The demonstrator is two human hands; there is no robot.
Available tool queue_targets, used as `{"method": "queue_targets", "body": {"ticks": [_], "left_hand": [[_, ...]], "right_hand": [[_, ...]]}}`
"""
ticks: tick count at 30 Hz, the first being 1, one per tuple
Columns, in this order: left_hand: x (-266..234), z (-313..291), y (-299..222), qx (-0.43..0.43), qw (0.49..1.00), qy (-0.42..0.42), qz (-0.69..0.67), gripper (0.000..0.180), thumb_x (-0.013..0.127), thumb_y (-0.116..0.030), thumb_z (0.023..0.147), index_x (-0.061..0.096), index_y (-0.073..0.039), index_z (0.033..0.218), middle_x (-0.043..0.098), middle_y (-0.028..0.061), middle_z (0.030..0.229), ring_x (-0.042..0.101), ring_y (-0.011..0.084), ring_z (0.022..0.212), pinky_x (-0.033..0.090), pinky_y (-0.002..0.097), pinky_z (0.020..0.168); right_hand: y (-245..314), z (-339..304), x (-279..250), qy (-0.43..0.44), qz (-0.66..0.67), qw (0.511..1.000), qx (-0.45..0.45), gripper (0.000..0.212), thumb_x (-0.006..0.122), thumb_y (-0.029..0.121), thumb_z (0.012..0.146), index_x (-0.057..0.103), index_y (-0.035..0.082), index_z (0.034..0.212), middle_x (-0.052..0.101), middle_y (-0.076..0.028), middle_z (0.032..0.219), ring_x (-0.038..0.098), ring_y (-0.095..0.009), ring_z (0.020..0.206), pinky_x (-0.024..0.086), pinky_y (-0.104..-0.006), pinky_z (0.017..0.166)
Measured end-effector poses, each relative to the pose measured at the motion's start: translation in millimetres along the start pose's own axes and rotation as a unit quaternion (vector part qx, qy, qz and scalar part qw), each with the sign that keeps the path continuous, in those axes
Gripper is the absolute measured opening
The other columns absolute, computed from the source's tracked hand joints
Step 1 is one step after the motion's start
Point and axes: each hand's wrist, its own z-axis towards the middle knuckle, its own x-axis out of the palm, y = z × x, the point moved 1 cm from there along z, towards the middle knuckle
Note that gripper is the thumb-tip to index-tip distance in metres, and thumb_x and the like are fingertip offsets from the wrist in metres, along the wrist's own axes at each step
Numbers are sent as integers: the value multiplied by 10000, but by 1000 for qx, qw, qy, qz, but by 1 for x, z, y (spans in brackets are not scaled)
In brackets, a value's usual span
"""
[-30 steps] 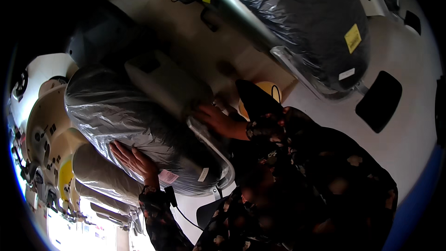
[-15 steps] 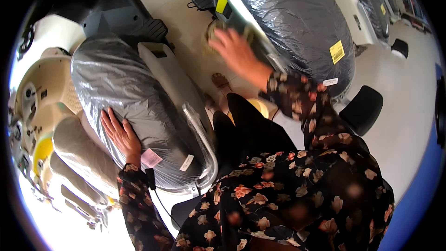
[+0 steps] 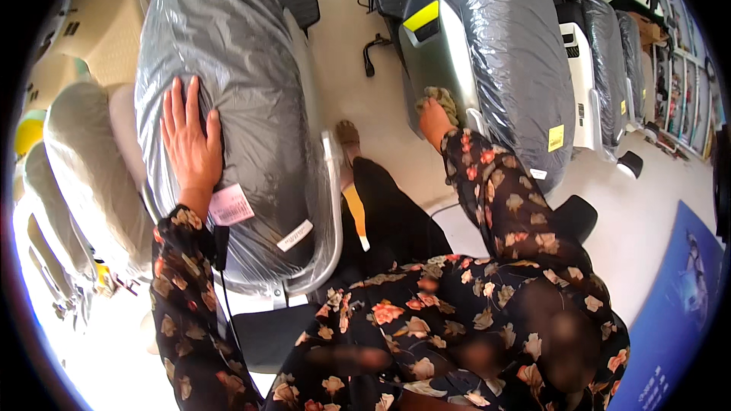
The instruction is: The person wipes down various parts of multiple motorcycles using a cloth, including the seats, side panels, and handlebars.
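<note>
My left hand lies flat, fingers stretched, on the plastic-wrapped dark seat of a scooter at the left. A pink label and a white label are stuck to that wrapping near my wrist. On the other side, my right hand is closed on a crumpled greenish-brown cloth. It holds the cloth against the grey-green side panel of a second scooter, whose wrapped seat is just beyond. My right fingertips are partly hidden by the cloth.
Beige scooters with wrapped seats stand close at the far left. More scooters line up at the right. A metal grab rail curves round the left seat's rear. A blue printed panel stands at the lower right.
My right hand, blurred and with fingers spread before, has come back nearer to me along the panel and closed on the cloth. The left hand stays on its seat; the view has turned.
</note>
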Motion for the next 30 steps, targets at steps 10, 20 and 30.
{"method": "queue_targets", "body": {"ticks": [10,20,30], "left_hand": [[5,8,-3,-2,1000,20,3,574,489,-284,991,408,-134,1539,327,125,1623,252,347,1508,178,450,1229],[-4,8,2,-19,999,32,11,616,490,-336,967,403,-140,1545,321,142,1623,250,361,1508,167,474,1229],[-1,5,2,-36,998,45,16,619,466,-369,975,415,-112,1535,324,145,1624,237,353,1519,154,473,1233]], "right_hand": [[-166,84,-79,-169,-143,945,241,352,542,267,963,720,125,1232,659,-109,1277,507,-351,1296,328,-521,1078],[-77,157,2,-77,8,994,79,231,585,224,918,782,136,1001,724,-53,1047,570,-296,1162,427,-445,951],[-250,149,-93,-233,-141,941,203,187,620,207,859,764,106,921,723,-74,931,640,-246,933,418,-428,829]]}}
